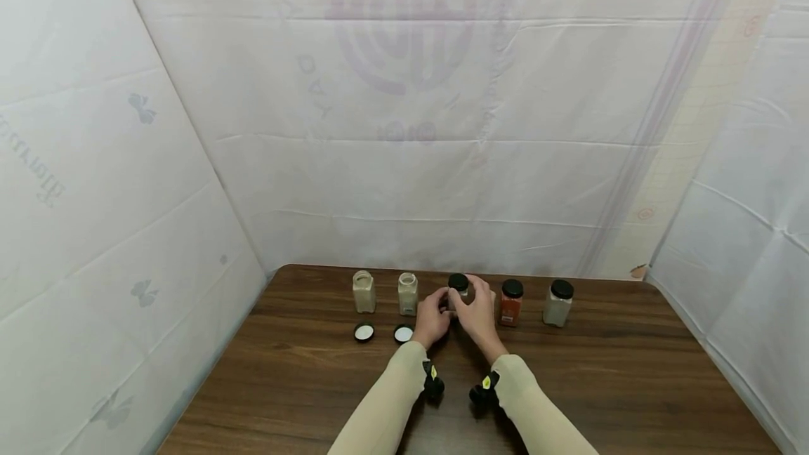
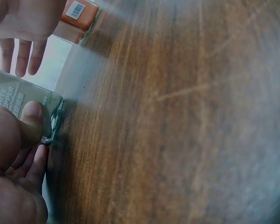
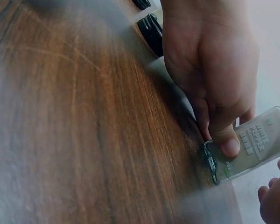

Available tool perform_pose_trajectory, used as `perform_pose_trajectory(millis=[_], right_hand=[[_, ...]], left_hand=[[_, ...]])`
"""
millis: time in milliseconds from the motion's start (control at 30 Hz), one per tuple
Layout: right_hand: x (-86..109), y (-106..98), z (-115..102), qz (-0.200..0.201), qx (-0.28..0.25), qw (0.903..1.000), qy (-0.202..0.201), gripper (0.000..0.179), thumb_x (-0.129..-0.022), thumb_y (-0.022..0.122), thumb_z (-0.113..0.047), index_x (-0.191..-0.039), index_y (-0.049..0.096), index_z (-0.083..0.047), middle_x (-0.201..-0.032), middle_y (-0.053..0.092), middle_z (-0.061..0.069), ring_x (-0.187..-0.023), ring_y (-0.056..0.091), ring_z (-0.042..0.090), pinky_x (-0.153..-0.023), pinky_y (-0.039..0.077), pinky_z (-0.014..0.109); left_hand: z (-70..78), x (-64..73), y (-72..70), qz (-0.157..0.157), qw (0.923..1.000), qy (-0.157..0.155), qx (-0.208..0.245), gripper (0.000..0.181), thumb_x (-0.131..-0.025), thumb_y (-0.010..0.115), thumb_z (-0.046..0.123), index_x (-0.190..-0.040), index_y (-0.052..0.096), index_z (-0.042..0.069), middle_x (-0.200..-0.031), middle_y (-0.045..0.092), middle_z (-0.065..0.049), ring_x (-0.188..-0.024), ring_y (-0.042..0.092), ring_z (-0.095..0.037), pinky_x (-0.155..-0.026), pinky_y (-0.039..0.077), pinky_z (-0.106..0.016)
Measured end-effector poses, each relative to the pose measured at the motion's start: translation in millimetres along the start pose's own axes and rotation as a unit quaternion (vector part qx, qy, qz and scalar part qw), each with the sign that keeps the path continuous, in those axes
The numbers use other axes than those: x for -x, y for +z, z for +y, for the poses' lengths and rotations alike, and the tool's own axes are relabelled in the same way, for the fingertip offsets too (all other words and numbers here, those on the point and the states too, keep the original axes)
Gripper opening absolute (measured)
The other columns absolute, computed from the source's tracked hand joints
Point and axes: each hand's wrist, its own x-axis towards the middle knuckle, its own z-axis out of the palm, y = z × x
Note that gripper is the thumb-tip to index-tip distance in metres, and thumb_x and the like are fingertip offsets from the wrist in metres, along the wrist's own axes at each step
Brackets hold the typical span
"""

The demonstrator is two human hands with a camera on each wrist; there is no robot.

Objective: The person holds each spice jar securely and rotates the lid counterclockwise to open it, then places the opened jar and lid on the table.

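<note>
A clear glass jar of white pepper [image 3: 252, 147] with a black lid [image 1: 458, 281] stands upright on the table between both hands. My left hand [image 1: 432, 319] grips the jar low down, its thumb [image 2: 32, 114] pressed flat on the printed side near the base. Around the lid, my right hand [image 1: 478, 314] holds with thumb and forefinger at its rim. The other right fingers [image 2: 23, 58] hang apart from the glass in the left wrist view. Both wrist views cut off the lid.
Two lidless jars, a left one [image 1: 364, 293] and a nearer one [image 1: 407, 295], stand left. Before them lie two upturned black lids, one [image 1: 364, 332] left of the other [image 1: 404, 333]. An orange-red spice jar [image 1: 510, 304] and a pale one [image 1: 558, 304], both lidded, stand right on the wooden table [image 1: 284, 385].
</note>
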Motion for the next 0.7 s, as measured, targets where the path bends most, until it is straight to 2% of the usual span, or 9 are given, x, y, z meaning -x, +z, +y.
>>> perform_pose_trajectory(millis=[200,467,700], right_hand=[[-0.4,-0.5,-3.0,-0.009,-0.011,0.9997,0.019,0.060,-0.095,0.076,-0.027,-0.146,0.053,-0.007,-0.149,0.047,0.022,-0.129,0.040,0.043,-0.104,0.038,0.062],[-1.7,0.6,-4.2,-0.009,-0.007,0.9996,0.028,0.049,-0.097,0.072,-0.024,-0.140,0.058,-0.006,-0.146,0.050,0.021,-0.129,0.040,0.041,-0.103,0.039,0.061],[-2.0,1.0,-2.8,-0.020,-0.015,0.9992,0.030,0.058,-0.096,0.074,-0.030,-0.146,0.053,-0.009,-0.149,0.048,0.022,-0.130,0.038,0.041,-0.103,0.039,0.062]], left_hand=[[-0.9,0.2,0.5,0.008,0.9999,0.010,-0.010,0.044,-0.088,0.068,-0.009,-0.129,0.068,0.004,-0.118,0.073,-0.014,-0.110,0.070,-0.030,-0.089,0.059,-0.039],[0.5,0.2,0.2,-0.001,1.0000,-0.003,0.008,0.050,-0.086,0.059,-0.016,-0.133,0.065,0.000,-0.124,0.071,-0.016,-0.116,0.067,-0.032,-0.092,0.058,-0.039],[0.9,1.3,-1.3,0.002,0.9999,0.008,-0.010,0.050,-0.084,0.059,-0.016,-0.129,0.068,0.003,-0.120,0.072,-0.014,-0.113,0.068,-0.031,-0.090,0.058,-0.039]])
